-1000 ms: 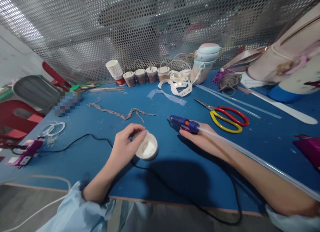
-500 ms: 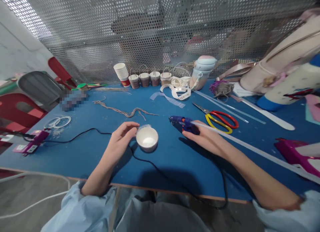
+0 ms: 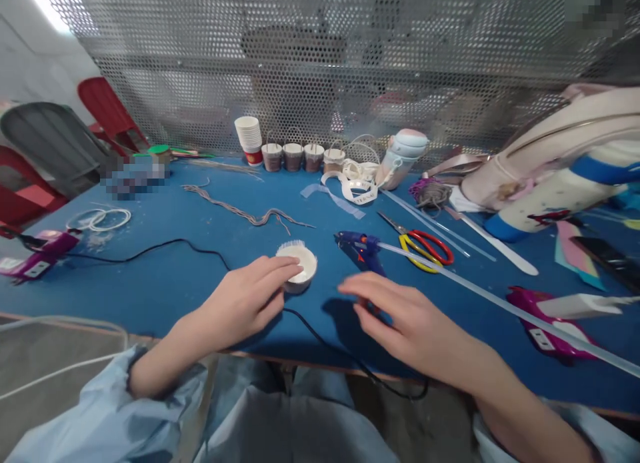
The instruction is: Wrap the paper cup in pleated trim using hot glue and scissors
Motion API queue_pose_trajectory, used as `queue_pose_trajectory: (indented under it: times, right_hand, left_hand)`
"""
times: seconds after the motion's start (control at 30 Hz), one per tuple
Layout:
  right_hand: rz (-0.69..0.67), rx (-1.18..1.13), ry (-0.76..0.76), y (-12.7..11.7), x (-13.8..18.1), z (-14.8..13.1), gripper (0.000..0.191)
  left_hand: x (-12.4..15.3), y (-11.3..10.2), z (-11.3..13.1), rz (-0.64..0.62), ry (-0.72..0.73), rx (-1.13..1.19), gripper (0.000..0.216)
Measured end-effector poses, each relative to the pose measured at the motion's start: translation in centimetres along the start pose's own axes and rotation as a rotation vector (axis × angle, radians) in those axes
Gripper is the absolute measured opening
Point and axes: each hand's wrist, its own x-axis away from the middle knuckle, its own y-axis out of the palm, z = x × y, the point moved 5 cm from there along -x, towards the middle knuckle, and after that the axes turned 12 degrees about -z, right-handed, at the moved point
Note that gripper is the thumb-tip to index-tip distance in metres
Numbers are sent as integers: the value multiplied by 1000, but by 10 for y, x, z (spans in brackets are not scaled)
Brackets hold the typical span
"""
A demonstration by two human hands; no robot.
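Note:
A small white paper cup [image 3: 307,270] stands upright on the blue table, with a strip of whitish gauzy material at its far left rim. My left hand [image 3: 245,296] is at the cup's left side, fingers over the rim and thumb low by the outer wall. My right hand [image 3: 395,310] hovers to the right of the cup, empty, fingers apart and bent. Just beyond it a blue glue gun [image 3: 364,243] rests on the table, a long clear glue stick [image 3: 480,290] trailing from its back. Its lower part is partly hidden by my right hand.
Scissors [image 3: 420,250] lie right of the glue gun. Brown cords [image 3: 240,213] lie farther back. Along the metal mesh stand stacked paper cups [image 3: 249,140], several wrapped cups [image 3: 293,158] and a bottle [image 3: 403,156]. A black cable [image 3: 320,340] crosses the front; a purple power strip [image 3: 543,320] lies right.
My right hand has let go of the glue gun, which now lies on the table, and has come toward the cup. My left hand has moved right, its fingers over the cup's rim.

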Motion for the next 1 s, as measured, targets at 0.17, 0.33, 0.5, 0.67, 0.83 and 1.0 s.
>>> queue_pose_trajectory:
  times: [0.17, 0.33, 0.5, 0.67, 0.83, 1.0]
  right_hand:
    - [-59, 20, -166, 14, -54, 0, 45]
    - [-124, 142, -152, 21, -60, 9, 31]
    - [-22, 219, -196, 27, -56, 12, 21]
    - [146, 297, -268, 30, -52, 16, 17]
    - [314, 390, -414, 34, -45, 18, 13]
    - [369, 469, -531, 38, -41, 15, 13]
  left_hand:
    - [-4, 2, -4, -27, -8, -41, 36]
    - [-1, 5, -6, 27, 29, -161, 27]
    - [3, 11, -2, 145, 87, -254, 19]
    - [4, 15, -1, 237, 109, -289, 12]
    - [7, 18, -1, 317, 173, -332, 9]
    - [12, 21, 1, 369, 205, -378, 10]
